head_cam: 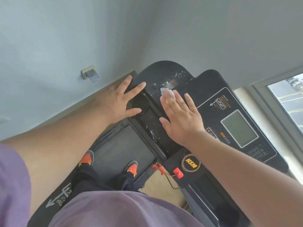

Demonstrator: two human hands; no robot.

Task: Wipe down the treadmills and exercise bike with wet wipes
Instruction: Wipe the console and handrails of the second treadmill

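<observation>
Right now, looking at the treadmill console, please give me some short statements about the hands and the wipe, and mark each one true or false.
1. The right hand presses a white wet wipe flat on the console. True.
2. The left hand holds a spray bottle. False: it rests with straight fingers on the console's edge, holding nothing.
3. Wet droplets show on the console beyond the wipe. True.
4. The red safety key is in the person's hand. False: it sits on the console near the HSM logo.
</observation>
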